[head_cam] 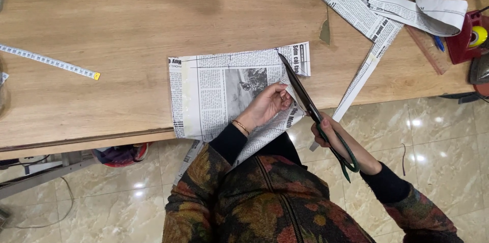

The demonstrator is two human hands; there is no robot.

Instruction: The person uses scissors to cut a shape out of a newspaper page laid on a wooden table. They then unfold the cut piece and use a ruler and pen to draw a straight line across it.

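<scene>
A folded sheet of newspaper [214, 93] lies across the near edge of the wooden table [127, 29], its lower part hanging over the edge. My left hand [265, 106] presses on the sheet's right side, fingertips at the cut line. My right hand [336, 138] grips the green handles of long dark scissors [300, 93]. The blades point up and left along the sheet's right edge, tip near the top right corner.
A white measuring tape [51, 62] lies at the left. Cut newspaper pieces and strips [367, 4] are at the upper right, beside a wooden ruler [428, 49] and a red tool [466, 37]. Below the table is a tiled floor [438, 136].
</scene>
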